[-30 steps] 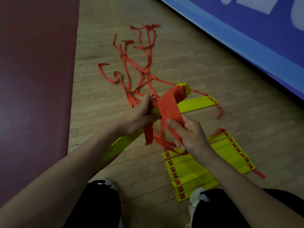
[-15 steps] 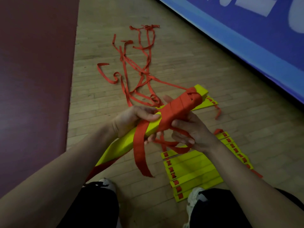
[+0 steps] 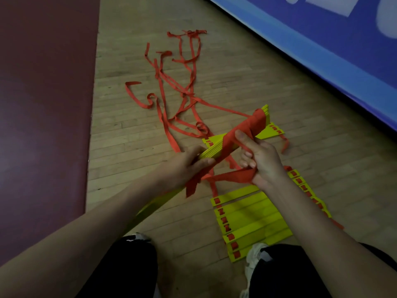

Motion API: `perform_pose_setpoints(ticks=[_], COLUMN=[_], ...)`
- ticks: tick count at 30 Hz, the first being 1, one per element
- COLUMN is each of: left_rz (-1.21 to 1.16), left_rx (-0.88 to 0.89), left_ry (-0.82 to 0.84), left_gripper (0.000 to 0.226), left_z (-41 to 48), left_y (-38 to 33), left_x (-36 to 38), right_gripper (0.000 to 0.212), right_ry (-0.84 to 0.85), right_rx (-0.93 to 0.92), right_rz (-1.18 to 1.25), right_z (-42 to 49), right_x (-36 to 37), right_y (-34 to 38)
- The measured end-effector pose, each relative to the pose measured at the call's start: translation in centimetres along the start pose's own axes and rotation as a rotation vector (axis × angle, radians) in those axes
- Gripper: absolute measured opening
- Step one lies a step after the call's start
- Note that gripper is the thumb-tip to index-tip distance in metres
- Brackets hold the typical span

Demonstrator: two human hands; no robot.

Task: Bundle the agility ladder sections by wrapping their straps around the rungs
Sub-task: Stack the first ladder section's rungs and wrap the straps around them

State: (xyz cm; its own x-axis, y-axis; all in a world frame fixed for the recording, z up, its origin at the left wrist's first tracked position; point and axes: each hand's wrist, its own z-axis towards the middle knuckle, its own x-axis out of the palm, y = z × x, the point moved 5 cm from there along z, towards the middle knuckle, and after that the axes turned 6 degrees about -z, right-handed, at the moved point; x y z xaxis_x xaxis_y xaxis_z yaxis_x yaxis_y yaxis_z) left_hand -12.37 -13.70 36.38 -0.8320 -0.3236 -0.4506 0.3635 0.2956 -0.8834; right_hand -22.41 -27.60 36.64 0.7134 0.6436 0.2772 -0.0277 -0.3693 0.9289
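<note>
wood floor (image 3: 236, 61) is holding loose straps (image 3: 163, 97) and an unbundled section (image 3: 253, 222); left hand (image 3: 182, 168) is gripping half-wrapped rungs (image 3: 212, 147), right hand (image 3: 262, 160) is clutching strap (image 3: 232, 176), wrapping unfinished.

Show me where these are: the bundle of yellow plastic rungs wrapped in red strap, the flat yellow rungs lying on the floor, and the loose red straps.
Wrapped rung bundle (image 3: 256, 122): head view, red wrapping near far end.
Flat yellow rungs (image 3: 251, 220): head view, middle rung.
Loose red straps (image 3: 186, 94): head view, crossing point.

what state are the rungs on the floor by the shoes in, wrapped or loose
Loose: the floor rungs lie fanned side by side, with nothing wound round them.
</note>
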Motion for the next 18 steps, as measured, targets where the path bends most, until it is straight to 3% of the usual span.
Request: perform_pose_setpoints(ticks=[5, 8, 11, 18], left_rz=[0.311, 0.246, 0.071, -0.089], left_rx=[0.066, 0.033, -0.041, -0.162], left_ry=[-0.157, -0.179, -0.177, -0.157], left_gripper=[0.023, 0.027, 0.029, 0.036], left_z=[0.2, 0.4, 0.3, 0.3], left_y=[-0.5, -0.2, 0.1, 0.7], left_x=[-0.5, -1.1, -1.5, -3.0], right_gripper=[0.03, 0.014, 0.021, 0.013], right_ry=[-0.057, -0.042, -0.019, -0.038], right_rx=[-0.067, -0.094, -0.067, -0.025], right_rz=[-0.189, -0.192, -0.231, -0.249], right_z=[0.1, -0.3, -0.4, -0.7], right_x=[-0.4, 0.3, 0.4, 0.2], right_y=[0.0, -1.0, -1.7, -1.4])
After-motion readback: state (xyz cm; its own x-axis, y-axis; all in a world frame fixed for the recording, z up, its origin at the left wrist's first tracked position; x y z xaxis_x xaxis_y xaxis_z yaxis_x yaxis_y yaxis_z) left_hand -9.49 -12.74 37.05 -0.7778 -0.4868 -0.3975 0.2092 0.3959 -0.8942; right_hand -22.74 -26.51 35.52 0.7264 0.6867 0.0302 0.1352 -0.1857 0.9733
